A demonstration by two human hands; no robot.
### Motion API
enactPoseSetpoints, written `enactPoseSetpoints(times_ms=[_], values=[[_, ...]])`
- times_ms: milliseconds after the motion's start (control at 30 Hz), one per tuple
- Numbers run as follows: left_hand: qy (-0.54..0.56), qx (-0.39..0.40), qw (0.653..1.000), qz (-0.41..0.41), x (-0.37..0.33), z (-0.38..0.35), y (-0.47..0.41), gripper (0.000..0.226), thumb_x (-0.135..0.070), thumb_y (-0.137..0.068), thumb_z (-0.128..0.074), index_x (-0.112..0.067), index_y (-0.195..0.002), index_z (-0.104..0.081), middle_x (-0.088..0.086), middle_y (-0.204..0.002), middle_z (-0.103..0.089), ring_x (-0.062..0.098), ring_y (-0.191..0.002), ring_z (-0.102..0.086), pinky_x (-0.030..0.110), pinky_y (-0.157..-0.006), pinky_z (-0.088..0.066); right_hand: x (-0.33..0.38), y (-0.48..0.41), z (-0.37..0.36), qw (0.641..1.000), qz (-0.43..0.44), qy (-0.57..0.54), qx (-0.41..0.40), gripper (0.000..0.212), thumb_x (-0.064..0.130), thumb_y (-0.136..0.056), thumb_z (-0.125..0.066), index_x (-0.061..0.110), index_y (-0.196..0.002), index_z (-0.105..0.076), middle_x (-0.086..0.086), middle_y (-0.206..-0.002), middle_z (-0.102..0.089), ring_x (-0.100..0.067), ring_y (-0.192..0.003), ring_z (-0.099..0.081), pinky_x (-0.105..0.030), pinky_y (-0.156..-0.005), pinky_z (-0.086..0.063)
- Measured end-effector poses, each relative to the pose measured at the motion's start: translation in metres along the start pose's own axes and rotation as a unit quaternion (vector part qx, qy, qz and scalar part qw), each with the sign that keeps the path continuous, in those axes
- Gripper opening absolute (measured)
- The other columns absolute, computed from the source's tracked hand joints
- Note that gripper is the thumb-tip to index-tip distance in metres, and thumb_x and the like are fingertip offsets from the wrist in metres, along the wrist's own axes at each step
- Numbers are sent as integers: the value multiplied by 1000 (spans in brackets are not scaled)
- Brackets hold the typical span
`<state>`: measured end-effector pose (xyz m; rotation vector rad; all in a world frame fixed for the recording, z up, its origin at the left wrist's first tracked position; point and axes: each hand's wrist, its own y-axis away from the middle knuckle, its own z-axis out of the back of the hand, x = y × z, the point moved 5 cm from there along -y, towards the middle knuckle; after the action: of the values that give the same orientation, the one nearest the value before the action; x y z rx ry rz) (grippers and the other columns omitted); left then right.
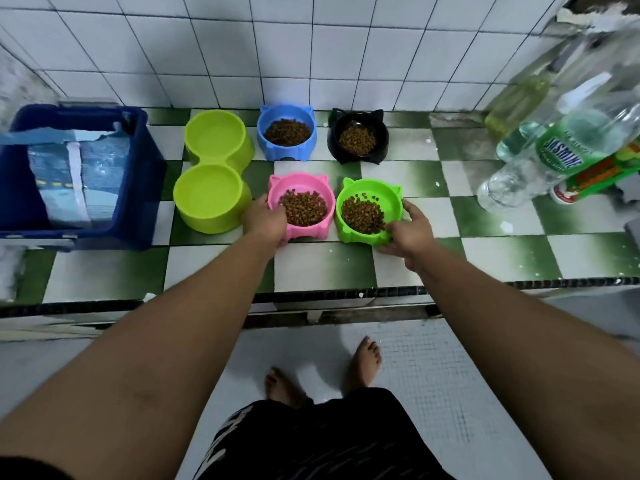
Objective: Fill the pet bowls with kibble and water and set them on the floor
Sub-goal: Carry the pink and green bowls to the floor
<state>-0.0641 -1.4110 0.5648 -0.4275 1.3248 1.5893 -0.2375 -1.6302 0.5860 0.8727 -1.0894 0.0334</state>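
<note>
left hand (265,220) grips pink bowl (302,206) | right hand (410,233) grips green bowl (369,211) (both hold kibble)

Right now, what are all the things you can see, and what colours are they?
pink bowl: 1, pink, counter front, kibble inside
green bowl: 1, green, right of the pink bowl, kibble inside
blue bowl: 1, blue, back row, kibble inside
black bowl: 1, black, right of the blue bowl, kibble inside
double bowl: 1, lime, left of the other bowls
crate: 1, dark blue, far left, bag inside
bottles: at least 2, clear, far right, blurred
counter: 1, green and white checks
wall: 1, white tiles, behind the counter
feet: 2, bare, on the floor
left hand: 1, grips the pink bowl's rim
right hand: 1, grips the green bowl's rim
</note>
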Motion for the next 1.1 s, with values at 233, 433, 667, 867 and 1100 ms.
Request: enactPoseSetpoints(times_ms=[233, 433, 667, 867, 1100], values=[[36, 41, 998, 10, 12, 7, 13, 49, -10, -104, -48, -37, -143, -52, 3, -128, -63, 31, -94, -72, 44, -63, -65, -6, 7, 7, 1000, 7, -12, -1, 66, -9, -90, -52, 27, -144, -46, -16, -132, -52, -33, -88, -65, -44, -56, -62], [68, 14, 998, 10, 33, 15, 33, 48, -12, -104, -53, -39, -144, -52, 4, -133, -62, 35, -99, -71, 38, -55, -63, -11, 6, 8, 999, 14, 8, 37, 62, -7, -90, -54, 29, -140, -46, -15, -131, -53, -33, -92, -66, -46, -61, -63], [136, -65, 988, 16, 54, 30, 83, 44, -10, -103, -53, -34, -139, -58, 8, -119, -69, 30, -91, -75, 43, -60, -64, -4, 12, 12, 990, 46, 54, 122, 58, -3, -92, -53, 26, -140, -44, -12, -128, -55, -30, -87, -70, -45, -64, -63], [195, -141, 970, 22, 83, 54, 136, 35, -14, -103, -55, -26, -135, -60, 16, -111, -72, 30, -80, -77, 41, -59, -63, 1, 31, 1, 970, 73, 115, 201, 62, -4, -90, -58, 28, -141, -44, -10, -125, -54, -30, -90, -70, -45, -63, -63], [250, -246, 936, 35, 131, 107, 198, 33, -15, -103, -55, -22, -134, -61, 12, -106, -73, 21, -63, -76, 34, -49, -61, -15, 81, -54, 939, 109, 175, 276, 53, -2, -90, -57, 30, -132, -49, -16, -103, -65, -33, -86, -71, -48, -62, -63]])
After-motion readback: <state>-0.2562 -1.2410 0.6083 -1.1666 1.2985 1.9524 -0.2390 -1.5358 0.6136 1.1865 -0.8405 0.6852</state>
